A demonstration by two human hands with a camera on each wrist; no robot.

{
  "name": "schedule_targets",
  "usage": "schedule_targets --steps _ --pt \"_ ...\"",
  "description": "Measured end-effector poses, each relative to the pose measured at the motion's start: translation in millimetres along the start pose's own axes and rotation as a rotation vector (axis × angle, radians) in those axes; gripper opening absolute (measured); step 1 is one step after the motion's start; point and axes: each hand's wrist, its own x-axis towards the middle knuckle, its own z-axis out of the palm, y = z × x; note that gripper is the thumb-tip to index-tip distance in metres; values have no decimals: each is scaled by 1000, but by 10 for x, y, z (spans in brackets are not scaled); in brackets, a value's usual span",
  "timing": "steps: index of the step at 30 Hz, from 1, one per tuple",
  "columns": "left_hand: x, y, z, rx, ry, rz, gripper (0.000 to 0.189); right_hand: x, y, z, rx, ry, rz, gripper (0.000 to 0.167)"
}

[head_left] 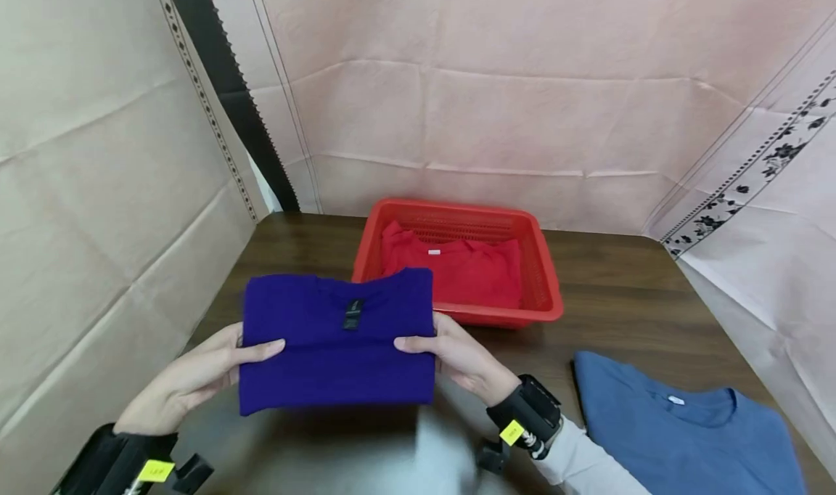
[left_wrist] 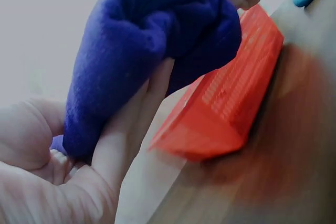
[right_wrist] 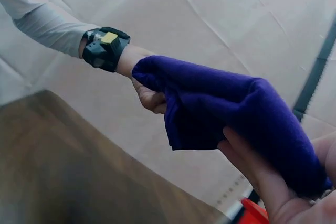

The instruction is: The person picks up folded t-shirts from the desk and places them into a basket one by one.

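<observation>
A folded purple-blue T-shirt [head_left: 336, 371] is held up in front of me, its dark neck label facing up. My left hand [head_left: 196, 371] grips its left edge, thumb on top and fingers beneath. On the opposite edge my right hand [head_left: 460, 353] pinches it the same way. In the left wrist view the fingers [left_wrist: 126, 124] run under the folded shirt [left_wrist: 121, 72]. The shirt overlaps the front left corner of a red plastic basket [head_left: 548, 284] in the head view. Inside the basket lies a folded red T-shirt [head_left: 457, 273].
A folded blue T-shirt [head_left: 686, 430] lies on the wooden table [head_left: 614, 299] at the front right. White cloth sheets [head_left: 509, 117] hang behind the table and along both sides. A dark strip [head_left: 235, 96] runs down the back left corner.
</observation>
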Motion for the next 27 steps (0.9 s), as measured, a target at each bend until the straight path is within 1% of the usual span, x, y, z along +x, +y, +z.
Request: schedule_targets --steps 4,5,6,9,12,13,16,18,22,25,27 --pt "249 136 78 24 -9 -4 52 -59 -106 -168 -10 28 4 48" --pt "317 166 98 32 -15 -1 55 -78 -130 -212 -1 36 6 48" --pt "378 200 122 50 -4 -8 58 -100 -155 -257 8 48 8 48" --pt "611 279 187 55 -22 6 62 -166 -235 -405 31 87 5 49" --pt "859 342 243 41 -51 19 55 -226 -323 -564 22 132 -7 47" --pt "945 355 258 23 -74 34 52 -234 -350 -615 12 146 -11 45" --pt "1171 422 307 11 -93 47 45 -253 -443 -764 -25 194 -19 42" --pt "1316 484 343 6 -93 50 44 -254 -514 -860 -43 222 -26 42" --pt "1603 623 410 -8 -66 41 49 -225 -656 -1050 -42 279 -31 50" --pt "1819 700 463 -28 -27 18 53 -170 -727 -1190 -26 342 -28 54" --pt "1954 721 500 -30 11 -5 55 -125 -754 -1270 -30 390 -20 56"
